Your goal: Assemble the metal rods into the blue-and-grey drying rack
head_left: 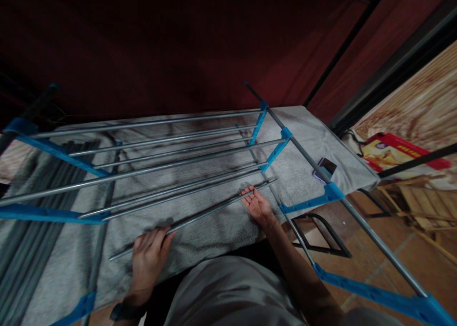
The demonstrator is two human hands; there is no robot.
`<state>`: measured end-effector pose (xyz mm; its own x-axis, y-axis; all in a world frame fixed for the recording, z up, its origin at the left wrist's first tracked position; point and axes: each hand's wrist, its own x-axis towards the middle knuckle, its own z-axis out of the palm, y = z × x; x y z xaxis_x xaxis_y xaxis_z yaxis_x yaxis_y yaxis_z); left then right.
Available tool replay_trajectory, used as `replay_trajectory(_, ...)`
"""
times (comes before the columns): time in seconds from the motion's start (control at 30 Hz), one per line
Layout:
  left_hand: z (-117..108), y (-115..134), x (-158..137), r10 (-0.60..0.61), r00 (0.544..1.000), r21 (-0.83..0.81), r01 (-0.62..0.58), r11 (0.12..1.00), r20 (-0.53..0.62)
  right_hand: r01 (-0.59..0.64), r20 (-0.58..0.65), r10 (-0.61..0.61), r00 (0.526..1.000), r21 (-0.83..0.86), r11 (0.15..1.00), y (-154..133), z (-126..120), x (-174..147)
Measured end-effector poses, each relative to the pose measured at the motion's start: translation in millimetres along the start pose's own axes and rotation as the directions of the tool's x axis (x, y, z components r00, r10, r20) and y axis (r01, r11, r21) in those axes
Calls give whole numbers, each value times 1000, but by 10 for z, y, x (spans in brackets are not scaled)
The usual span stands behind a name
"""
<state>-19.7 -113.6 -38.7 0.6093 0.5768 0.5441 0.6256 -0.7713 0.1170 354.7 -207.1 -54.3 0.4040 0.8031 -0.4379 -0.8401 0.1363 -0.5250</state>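
A loose grey metal rod [207, 215] lies slantwise between my hands, above the cloth-covered surface. My left hand [152, 252] is wrapped over it near its left end, which pokes out beyond the hand. Palm up, my right hand [257, 206] has its fingers under the rod and curled lightly against it, towards the right end. Around the hands stands a rack frame of metal tubes with blue plastic brackets [276, 155]. Several crossbars [171, 164] span between its two sides, just beyond the loose rod.
More grey rods [39, 240] lie bundled on the grey cloth [214, 240] at the left. A phone [325, 169] rests by the right upright. A red and yellow box [396, 152], a wooden slatted chair [428, 202] and a black metal frame [323, 235] are on the right.
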Motion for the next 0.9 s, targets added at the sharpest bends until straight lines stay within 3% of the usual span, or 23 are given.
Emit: replay_trajectory(0.9,-16,35,48,21,1000,-19,-21,1000,15,21,-13,-21,1000,-1,1000,27,22,10)
